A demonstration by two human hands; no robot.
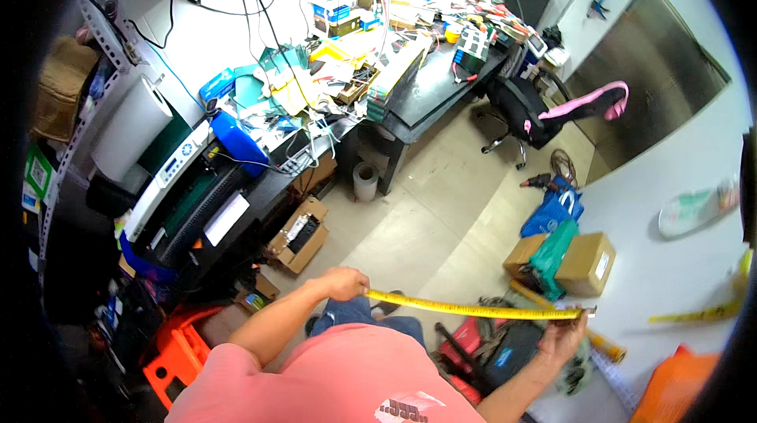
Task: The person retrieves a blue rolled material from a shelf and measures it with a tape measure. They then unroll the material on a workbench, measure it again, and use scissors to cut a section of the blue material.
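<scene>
A yellow measuring tape [465,309] stretches across in front of my body, pulled out nearly straight with a slight sag. My left hand [345,284] is closed round its left end; the fingers hide whatever part is inside, and no case shows. Near the other end, my right hand [564,339] pinches the blade close to its metal end hook, which sticks out just past the fingertips. Beneath the tape are a red and dark tool bag [509,356] and my own legs in blue jeans.
A cluttered workbench [410,100] runs along the far side, beside a black office chair [524,108]. Cardboard boxes [585,265] and a blue bag [552,212] stand by the right wall. An open carton [298,235] and a bin [365,182] sit on the floor; an orange stool [177,352] is at left.
</scene>
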